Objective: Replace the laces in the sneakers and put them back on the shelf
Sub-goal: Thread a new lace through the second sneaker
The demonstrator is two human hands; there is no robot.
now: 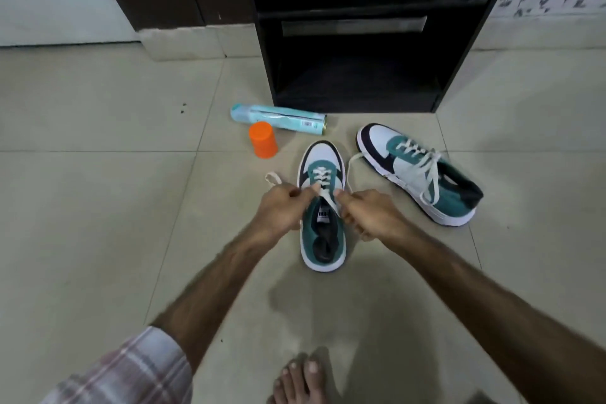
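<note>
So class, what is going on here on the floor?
A person is lacing the upright teal and white sneaker on the tiled floor. The left hand and right hand each pinch an end of its cream lace, only the lower eyelets threaded. The second teal sneaker, laced, lies tilted beside the black shelf.

The middle of the near sneaker (323,207) is being hidden by 2 hands. The words on the spray can (278,118) are too small to be read. The bare foot (303,380) is being cut off by the bottom edge.
</note>
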